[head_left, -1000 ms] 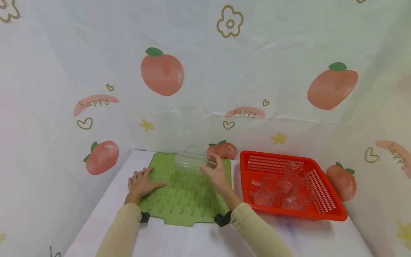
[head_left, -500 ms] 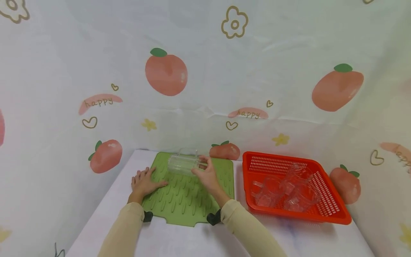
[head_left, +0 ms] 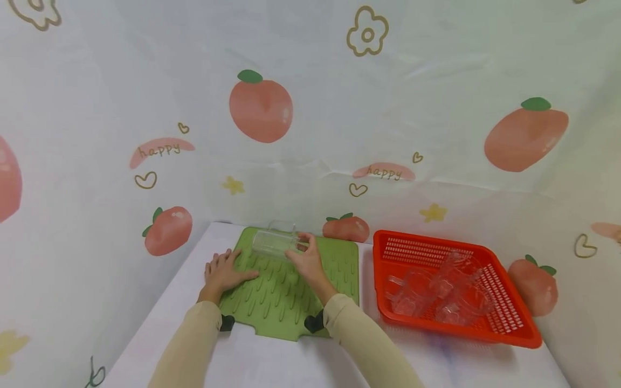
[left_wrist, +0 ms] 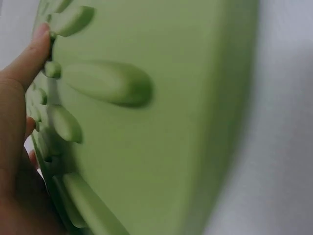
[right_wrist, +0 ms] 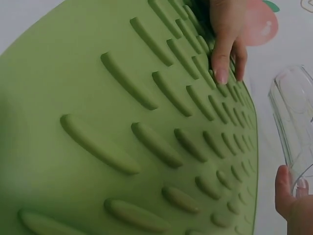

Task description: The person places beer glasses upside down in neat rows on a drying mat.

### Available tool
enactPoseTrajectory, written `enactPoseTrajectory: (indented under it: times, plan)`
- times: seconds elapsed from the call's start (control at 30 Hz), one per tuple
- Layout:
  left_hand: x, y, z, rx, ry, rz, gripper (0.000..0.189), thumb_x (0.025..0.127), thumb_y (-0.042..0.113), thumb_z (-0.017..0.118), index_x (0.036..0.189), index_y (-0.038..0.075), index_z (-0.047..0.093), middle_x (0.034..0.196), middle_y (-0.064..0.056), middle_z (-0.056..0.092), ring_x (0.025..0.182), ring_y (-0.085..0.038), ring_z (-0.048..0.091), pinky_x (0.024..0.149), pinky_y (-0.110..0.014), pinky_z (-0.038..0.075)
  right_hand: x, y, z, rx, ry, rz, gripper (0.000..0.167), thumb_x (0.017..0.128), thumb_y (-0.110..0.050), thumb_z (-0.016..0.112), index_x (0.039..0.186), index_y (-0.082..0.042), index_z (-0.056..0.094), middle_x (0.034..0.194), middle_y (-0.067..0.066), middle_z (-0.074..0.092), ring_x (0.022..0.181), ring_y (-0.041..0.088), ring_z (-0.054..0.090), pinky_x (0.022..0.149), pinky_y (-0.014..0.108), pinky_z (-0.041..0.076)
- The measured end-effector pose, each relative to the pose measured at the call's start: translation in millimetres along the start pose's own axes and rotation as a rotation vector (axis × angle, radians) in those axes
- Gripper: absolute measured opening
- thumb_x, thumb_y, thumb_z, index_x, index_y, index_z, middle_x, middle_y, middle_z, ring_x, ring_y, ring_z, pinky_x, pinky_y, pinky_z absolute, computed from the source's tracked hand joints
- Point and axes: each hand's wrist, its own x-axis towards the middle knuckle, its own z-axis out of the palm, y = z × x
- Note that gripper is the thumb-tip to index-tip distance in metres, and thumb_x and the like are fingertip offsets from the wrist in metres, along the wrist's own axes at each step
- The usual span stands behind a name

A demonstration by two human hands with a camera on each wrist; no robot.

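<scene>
In the head view my right hand pinches one end of a clear mug between thumb and fingers. The mug lies sideways over the far part of a green drying mat, its handle pointing up and away. In the right wrist view the clear mug stands out past the mat's raised ridges, my right thumb at its end. My left hand rests with fingers spread on the mat's left edge. The left wrist view shows the left hand against the ridged mat surface.
A red perforated basket stands right of the mat, with several clear mugs inside. White table shows in front. A fruit-printed white sheet hangs close behind and at the sides.
My right hand has carried the mug leftward over the mat, to its far left part. The left hand stays on the mat's left edge. The head view has shifted slightly.
</scene>
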Motion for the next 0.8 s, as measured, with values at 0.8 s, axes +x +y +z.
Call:
enactPoseTrajectory:
  times: [0.8]
  plan:
    - [-10.6,34.0,-37.7,-0.404,0.112,0.287,0.081,0.103,0.036,0.060,0.163,0.006,0.016,0.163,-0.029,0.016,0.150,-0.053,0.022,0.118,-0.070,0.027,-4.7,6,4,-0.008,-0.104,0.019,0.059,0.095,-0.013,0.067,0.147,-0.008,0.038,0.149,0.019,0.040,0.140,0.043,0.046,0.103,0.053,0.051]
